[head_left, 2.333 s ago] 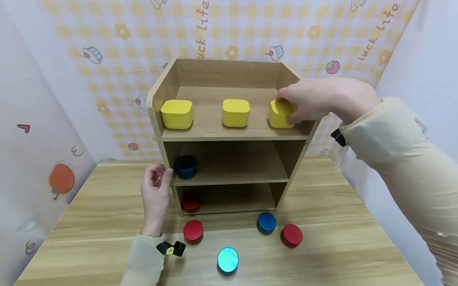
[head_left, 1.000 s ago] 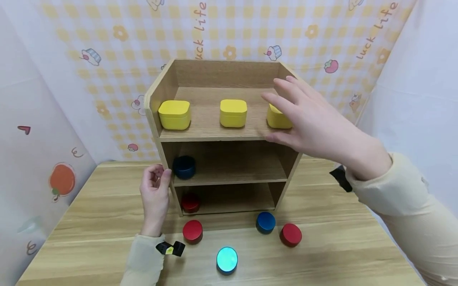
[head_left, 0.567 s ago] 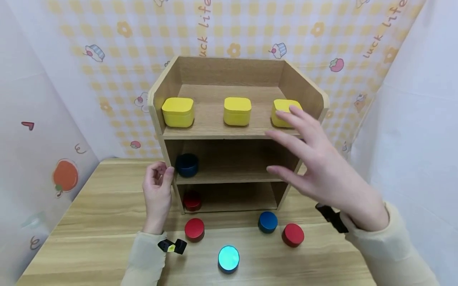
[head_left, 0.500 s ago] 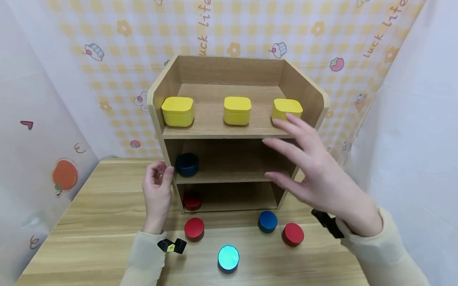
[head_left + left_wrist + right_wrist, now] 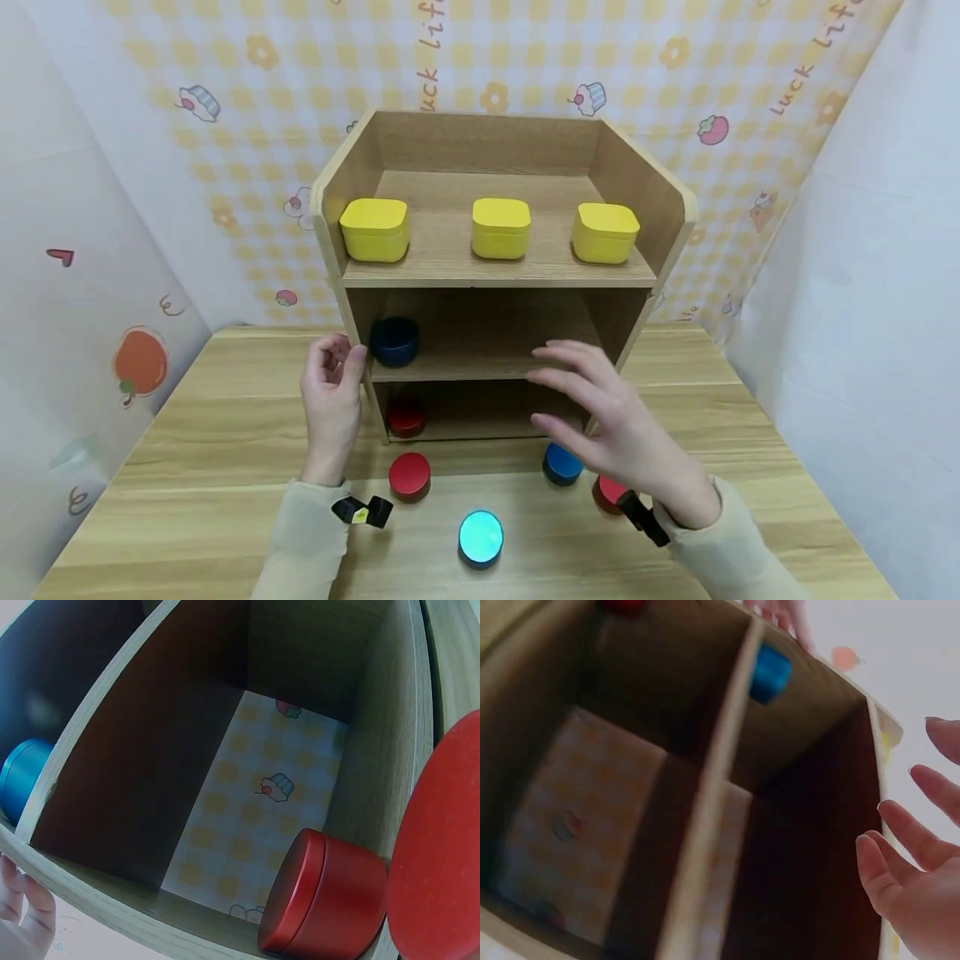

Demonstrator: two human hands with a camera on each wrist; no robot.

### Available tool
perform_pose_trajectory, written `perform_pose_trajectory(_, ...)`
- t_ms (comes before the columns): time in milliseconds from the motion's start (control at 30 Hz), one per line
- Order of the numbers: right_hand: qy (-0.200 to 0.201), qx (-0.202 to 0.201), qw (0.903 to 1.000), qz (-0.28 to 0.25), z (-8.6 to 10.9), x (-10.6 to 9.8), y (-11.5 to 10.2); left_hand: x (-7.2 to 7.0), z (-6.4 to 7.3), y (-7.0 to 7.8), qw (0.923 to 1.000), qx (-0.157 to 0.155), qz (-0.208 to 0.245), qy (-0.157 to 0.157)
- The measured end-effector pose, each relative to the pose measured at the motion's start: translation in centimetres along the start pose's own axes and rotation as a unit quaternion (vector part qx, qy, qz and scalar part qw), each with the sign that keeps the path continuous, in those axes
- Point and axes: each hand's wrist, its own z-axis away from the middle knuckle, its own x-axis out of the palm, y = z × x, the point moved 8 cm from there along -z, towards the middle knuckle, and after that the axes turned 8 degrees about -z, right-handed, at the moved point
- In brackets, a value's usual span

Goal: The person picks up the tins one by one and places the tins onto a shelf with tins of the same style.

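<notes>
Your right hand point(image 5: 611, 425) hangs in front of the lower shelves with fingers and thumb spread in a wide curve, holding nothing, and the nearer blue tin point(image 5: 562, 467) stands on the bench point(image 5: 187, 433) just below your thumb, partly covered by it in the head view. Your left hand point(image 5: 332, 408) is loosely curled at the left side panel of the shelf unit point(image 5: 487, 143); whether it grips that edge or merely rests there, you can't tell from these views. If that blue tin is what you're reaching for, I'd lower the wrist, straddle the round wall with thumb and fingertips and lift straight, minding the right-hand red tin point(image 5: 606, 495) half hidden behind your wrist. A light left hand should be enough to steady the unit. The tins are short, smooth cylinders with flat tops and a satin, metallic-looking coat, so they may slide under dry fingertips; the front tin point(image 5: 480, 540) throws back a pale cyan glare. A dark blue tin point(image 5: 393, 342) sits at the left of the middle shelf, a red one point(image 5: 330, 896) below it showing a lid seam. The yellow boxes point(image 5: 501, 229) up top are rounded blocks, duller-surfaced, on pale wood-grain board.
</notes>
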Motion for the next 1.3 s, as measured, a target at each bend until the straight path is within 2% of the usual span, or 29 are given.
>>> perform_pose_trajectory(200,-0.063,0.045,0.9965,-0.033,2.4,3.9,1.6,0.0,0.0,-0.1,1.0000,-0.002,-0.004,-0.003)
perform_pose_trajectory(467,-0.134,0.096,0.9832,-0.078,4.8,8.3,2.5,0.0,0.0,0.0,1.0000,0.002,-0.009,-0.003)
perform_pose_trajectory(667,-0.186,0.169,0.9586,-0.135,6.7,10.8,3.0,0.1,0.0,0.1,1.0000,0.006,0.000,-0.004)
perform_pose_trajectory(867,-0.234,0.233,0.9207,-0.208,7.9,12.8,3.4,0.0,0.0,0.1,1.0000,0.006,0.005,0.001)
perform_pose_trajectory(933,-0.257,0.257,0.9060,-0.218,8.4,13.4,3.6,-0.1,0.0,0.1,0.9999,0.007,0.008,0.001)
perform_pose_trajectory(1000,-0.279,0.271,0.8956,-0.215,8.8,14.0,3.7,0.0,-0.1,0.1,0.9999,0.008,0.008,-0.001)
perform_pose_trajectory(1067,-0.298,0.276,0.8890,-0.212,9.2,14.4,3.7,0.0,-0.1,0.1,0.9999,0.009,0.007,-0.003)
perform_pose_trajectory(1300,-0.337,0.272,0.8750,-0.217,10.0,15.2,3.6,0.0,-0.1,0.1,1.0000,0.007,0.001,-0.004)
